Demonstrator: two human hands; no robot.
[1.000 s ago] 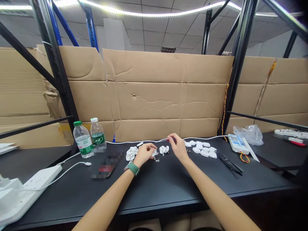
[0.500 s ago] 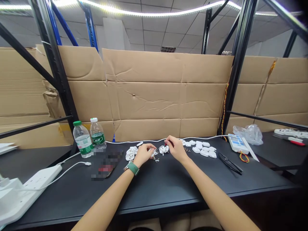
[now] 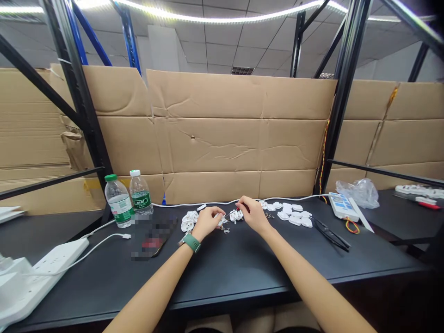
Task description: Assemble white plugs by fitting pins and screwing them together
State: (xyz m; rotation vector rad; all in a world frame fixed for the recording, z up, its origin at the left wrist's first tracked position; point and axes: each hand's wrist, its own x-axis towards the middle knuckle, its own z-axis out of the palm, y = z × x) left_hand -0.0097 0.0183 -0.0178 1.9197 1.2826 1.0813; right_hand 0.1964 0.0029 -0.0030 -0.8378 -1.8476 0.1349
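My left hand (image 3: 207,222), with a green-strapped watch (image 3: 192,242) on its wrist, is closed on a small white plastic part (image 3: 221,222) mostly covered by the fingers. In the closed fingers of my right hand (image 3: 252,212) is a thin screwdriver (image 3: 228,214), a bit of red showing at the fingertips. Its shaft points left toward the white part; whether the tip touches cannot be made out. Between the hands lies a small cluster of white plastic pieces (image 3: 236,215). More white socket-like pieces (image 3: 188,221) are left of my left hand. Tiny metal bits (image 3: 226,230) lie below it.
White covers (image 3: 294,221) and small screws (image 3: 269,216) lie to the right, near black tweezers (image 3: 331,234) and a white box (image 3: 343,206). Two bottles (image 3: 120,203), a partly blurred phone (image 3: 159,238) and a power strip (image 3: 45,277) are left. Cardboard (image 3: 215,138) stands behind.
My right hand has shifted very slightly left, with the screwdriver still in its fingers. My left hand stays nearly in place, and the things on the table have not visibly moved.
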